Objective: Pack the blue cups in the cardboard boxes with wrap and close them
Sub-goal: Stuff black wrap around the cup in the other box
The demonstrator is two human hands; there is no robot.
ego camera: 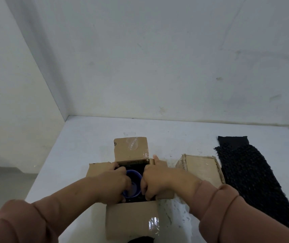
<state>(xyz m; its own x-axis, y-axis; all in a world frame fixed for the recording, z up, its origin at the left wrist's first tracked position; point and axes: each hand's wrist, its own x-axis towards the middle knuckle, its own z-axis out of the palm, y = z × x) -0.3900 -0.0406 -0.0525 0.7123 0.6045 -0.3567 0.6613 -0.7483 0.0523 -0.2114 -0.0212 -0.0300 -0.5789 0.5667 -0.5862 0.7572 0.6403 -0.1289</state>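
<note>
An open cardboard box (131, 220) stands on the white table with its four flaps spread outward. Inside it a blue cup (134, 183) sits upright on dark wrap that lines the box. My left hand (112, 181) reaches into the box and its fingers curl over the cup's left rim. My right hand (157, 179) presses down at the box's right inner edge, beside the cup, thumb pointing away; what its fingers hold is hidden.
A second cardboard box (201, 168) lies closed to the right. A long strip of black knobbly wrap (249, 174) stretches along the table's right side. White walls meet in a corner behind. The table's left edge drops to a grey floor (5, 181).
</note>
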